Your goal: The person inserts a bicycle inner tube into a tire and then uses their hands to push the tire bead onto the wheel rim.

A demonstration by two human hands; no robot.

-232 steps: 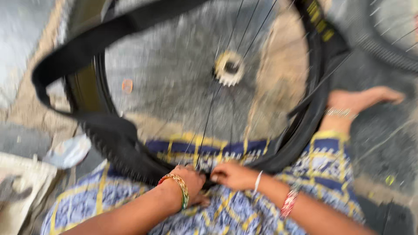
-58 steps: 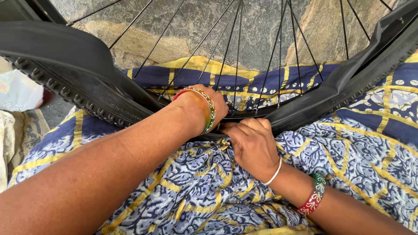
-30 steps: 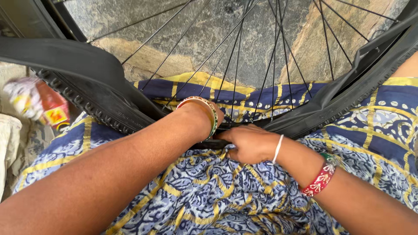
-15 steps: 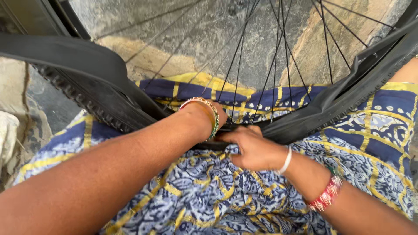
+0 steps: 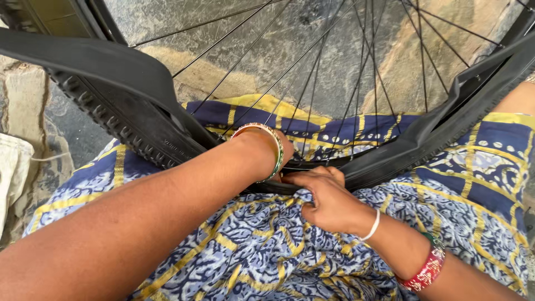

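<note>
A person seated on the ground works at the bottom of a bicycle wheel (image 5: 334, 72) that stands upright across their lap, seen from a camera on the person's head. The left hand (image 5: 281, 150), its wrist ringed by a gold and green bangle (image 5: 267, 147), reaches in over the lowest part of the rim; most of the hand is hidden behind the wrist, so whether its fingers are spread or closed cannot be told. The right hand (image 5: 326, 198) lies just beside it, fingers curled together and pressed against the black tyre (image 5: 139, 125) where the rubber meets the rim, the thumb tucked down against the cloth. A thin white bangle (image 5: 372, 227) and a red beaded bracelet (image 5: 429, 270) sit on the right forearm. The knobbly tyre sweeps up and away on both sides of the hands, and a loose black inner tube (image 5: 95, 56) stands out from it on the left. Thin metal spokes (image 5: 312, 95) fan upward from the rim. Under the wheel, a blue and yellow patterned garment (image 5: 251, 251) covers the person's lap and knees. Beyond the spokes lies a rough stone floor (image 5: 267, 39), and a piece of pale cloth (image 5: 14, 167) rests at the left edge.
</note>
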